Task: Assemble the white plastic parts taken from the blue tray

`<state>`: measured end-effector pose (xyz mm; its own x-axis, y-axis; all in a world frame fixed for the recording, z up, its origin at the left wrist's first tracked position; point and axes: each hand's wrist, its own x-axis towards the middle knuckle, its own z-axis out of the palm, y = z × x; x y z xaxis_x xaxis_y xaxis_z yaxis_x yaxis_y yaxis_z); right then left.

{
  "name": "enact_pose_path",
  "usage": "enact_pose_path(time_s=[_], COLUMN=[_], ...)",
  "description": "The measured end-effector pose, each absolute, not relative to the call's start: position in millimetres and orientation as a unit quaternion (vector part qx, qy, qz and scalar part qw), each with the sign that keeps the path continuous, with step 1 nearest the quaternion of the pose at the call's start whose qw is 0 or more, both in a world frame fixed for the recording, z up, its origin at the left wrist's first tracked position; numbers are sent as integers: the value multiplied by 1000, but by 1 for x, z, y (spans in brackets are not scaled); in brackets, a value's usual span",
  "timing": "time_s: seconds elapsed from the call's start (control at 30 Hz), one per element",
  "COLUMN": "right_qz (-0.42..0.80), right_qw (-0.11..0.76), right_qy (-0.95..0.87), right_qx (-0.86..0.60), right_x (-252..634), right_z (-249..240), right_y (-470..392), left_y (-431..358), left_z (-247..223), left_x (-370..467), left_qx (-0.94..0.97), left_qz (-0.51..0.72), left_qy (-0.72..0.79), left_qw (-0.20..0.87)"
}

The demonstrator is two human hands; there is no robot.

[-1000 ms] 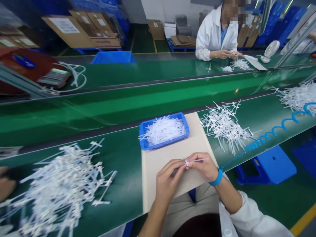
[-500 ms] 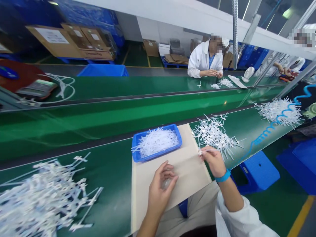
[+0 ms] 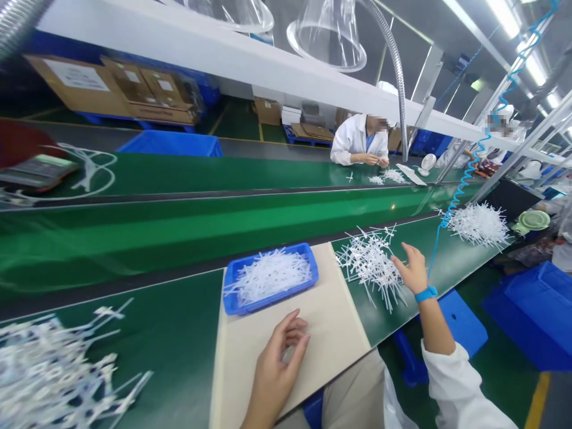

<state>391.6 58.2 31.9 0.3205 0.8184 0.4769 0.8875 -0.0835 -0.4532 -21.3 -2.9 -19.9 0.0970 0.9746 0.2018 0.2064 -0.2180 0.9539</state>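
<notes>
Over the beige board, my left hand is loosely curled, its thumb close to the bent fingers. A small pale, see-through patch shows inside the curl; I cannot make out what it is. My right hand, a blue band on its wrist, is open with thumb and fingers spread. It is at the right edge of a loose pile of thin white tube pieces with small fittings, and nothing shows in it. Beyond my left hand, a blue tray full of thin white strips stands on the board.
A larger pile of white and bluish tube pieces lies at near left. Another white pile is far right, by a hanging blue coiled hose. Across the green divider, a person in white works at the opposite bench.
My right hand has let go of a thin white piece by the right-hand pile, moved rightward and spread its fingers. My left hand keeps its curl. The camera view has tilted up.
</notes>
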Motion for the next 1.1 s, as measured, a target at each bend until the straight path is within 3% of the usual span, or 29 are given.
enact_pose_path(time_s=[0.23, 0.4, 1.1], right_qz=[10, 55, -28], right_qw=[214, 118, 142], right_qy=[-763, -768, -774], right_qx=[-610, -627, -617], right_x=[284, 250, 366], right_z=[18, 8, -13], right_y=[97, 123, 129], left_y=[0, 0, -1], left_z=[-23, -20, -6], left_x=[-23, -23, -18], left_qx=[622, 620, 618], left_qz=[465, 468, 467], left_qy=[478, 469, 476], left_qw=[410, 420, 416])
